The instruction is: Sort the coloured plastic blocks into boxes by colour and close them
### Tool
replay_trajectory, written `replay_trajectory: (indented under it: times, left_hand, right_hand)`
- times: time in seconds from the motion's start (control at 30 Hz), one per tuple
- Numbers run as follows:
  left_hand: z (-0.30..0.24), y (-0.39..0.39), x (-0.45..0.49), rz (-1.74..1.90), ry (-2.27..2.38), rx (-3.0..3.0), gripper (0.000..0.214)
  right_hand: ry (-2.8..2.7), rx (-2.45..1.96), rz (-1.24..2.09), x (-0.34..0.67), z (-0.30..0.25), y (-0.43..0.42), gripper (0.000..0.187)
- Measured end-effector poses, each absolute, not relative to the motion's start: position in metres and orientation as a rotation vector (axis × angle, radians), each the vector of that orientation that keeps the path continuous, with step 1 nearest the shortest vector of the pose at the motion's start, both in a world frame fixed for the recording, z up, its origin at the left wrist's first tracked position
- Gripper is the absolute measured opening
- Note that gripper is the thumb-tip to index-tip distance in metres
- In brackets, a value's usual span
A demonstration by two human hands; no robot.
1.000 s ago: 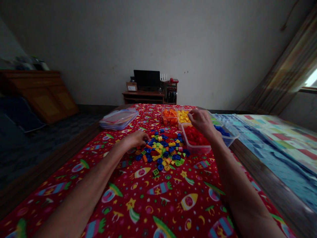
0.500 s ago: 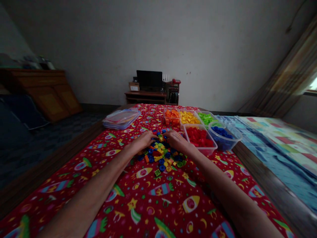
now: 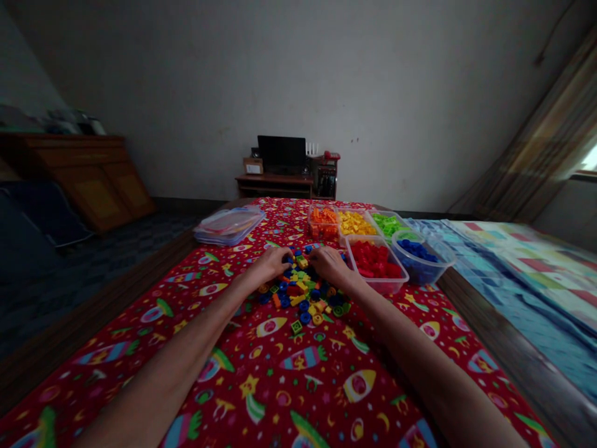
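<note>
A mixed pile of small plastic building blocks [image 3: 301, 289] in blue, yellow, green, orange and red lies on the red tablecloth. My left hand [image 3: 274, 262] is at the pile's far left side, fingers bent inward, with a dark blue block [image 3: 288, 257] at the fingertips. Opposite it, my right hand [image 3: 328, 262] reaches in at the far right side, its fingers curled down. What those fingertips hold, if anything, is hidden. A loose green square block [image 3: 296, 326] lies at the pile's near edge.
Right of the pile stand tubs of sorted blocks: orange [image 3: 323, 233], yellow [image 3: 355, 223], green [image 3: 388, 224], red [image 3: 375, 260] and blue [image 3: 418, 251]. Stacked clear lids [image 3: 229, 225] lie at the left edge. A bed [image 3: 536, 261] adjoins the table on the right.
Both hands stay over the far part of the pile. The left fingers have drawn in around a blue block; the right hand has shifted only slightly.
</note>
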State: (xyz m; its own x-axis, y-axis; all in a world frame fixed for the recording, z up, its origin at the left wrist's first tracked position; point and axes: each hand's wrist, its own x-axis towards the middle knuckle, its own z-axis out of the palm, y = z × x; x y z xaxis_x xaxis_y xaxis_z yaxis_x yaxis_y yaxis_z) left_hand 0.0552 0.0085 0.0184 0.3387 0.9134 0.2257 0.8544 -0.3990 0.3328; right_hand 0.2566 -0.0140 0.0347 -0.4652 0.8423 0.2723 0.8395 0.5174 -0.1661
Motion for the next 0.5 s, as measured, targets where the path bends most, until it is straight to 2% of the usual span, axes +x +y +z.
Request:
replay_trajectory:
  times: [0.13, 0.23, 0.37, 0.5]
  left_hand:
    - [0.029, 0.009, 0.053, 0.770, 1.463, 2.186, 0.032]
    - [0.037, 0.008, 0.055, 0.915, 1.305, 2.029, 0.047]
    - [0.044, 0.002, 0.065, 0.960, 1.235, 1.895, 0.060]
    - [0.046, -0.006, 0.072, 0.975, 1.228, 1.704, 0.066]
  right_hand:
    - [-2.246, -1.355, 0.128, 0.257, 0.039, -0.010, 0.019]
    - [-2.061, -1.388, 0.304, 0.252, 0.041, -0.008, 0.026]
    - [-1.974, -1.323, 0.657, 0.240, 0.041, -0.006, 0.031]
    - [-1.994, -1.124, 0.770, 0.237, 0.038, -0.006, 0.025]
